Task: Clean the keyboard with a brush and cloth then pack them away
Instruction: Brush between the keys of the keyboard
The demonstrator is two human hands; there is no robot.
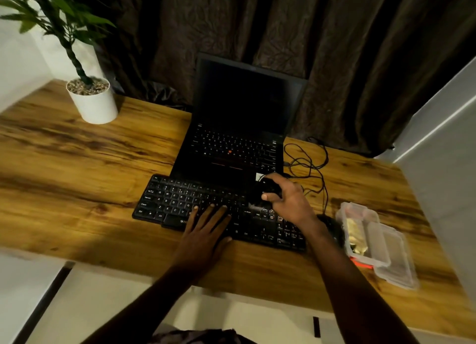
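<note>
The right hand [288, 197] grips a dark brush [268, 188], its pale bristles down on the keys at the right-centre of the black keyboard [180, 202]. The left hand [206, 230] lies flat and released on the keyboard's near edge. The keyboard sits on the wooden tabletop [77, 163], touching an open laptop [239, 127] behind it. A clear plastic case [373, 243] lies open to the right.

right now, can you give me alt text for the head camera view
A person's left hand rests flat on a black external keyboard while the right hand holds a dark brush over its keys, on a wooden desk. Behind sits an open laptop; a clear plastic case lies at right, a potted plant far left.
</note>
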